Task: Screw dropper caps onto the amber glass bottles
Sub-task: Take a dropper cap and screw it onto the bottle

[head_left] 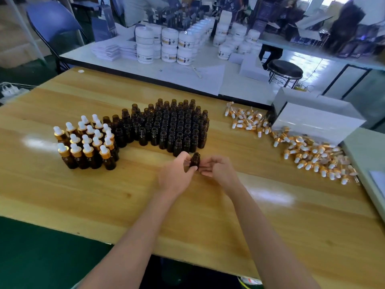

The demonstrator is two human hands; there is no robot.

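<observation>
Gripping one small round uncapped amber glass bottle point(195, 160) with left grip point(177, 174): thumb across near side, fingers curled over far side. Held upright, mouth uncovered, around middle of glossy light wooden table point(125, 205). Can't tell whether base touches table.

Just right of it, right grip point(217, 170): fingers loose and relaxed, holding nothing, fingertips just beside bottle. Contact not clear.

Directly behind held bottle, toward far edge: packed block of uncapped amber bottles point(173, 124), all upright, nearest row just beyond left grip's fingers.

Touching left end of that block, toward left edge: cluster of capped amber bottles point(87, 142), each with gold collar and white rubber bulb on top, standing in rough rows.

Toward right edge: loose heap of gold-and-white dropper caps point(308, 155), lying on their sides, trailing from near far edge down along right side. Well apart from both grips.

At far right corner, against the heap: white rectangular cardboard box point(312, 119).

Beyond far edge: second white table point(83, 55) carrying stacked white plastic jars point(169, 44) and white paper sheets point(193, 78). Further off, black round stool point(285, 69) on right and blue folding chair point(52, 21) on left. Background blurred, labels unreadable.
</observation>
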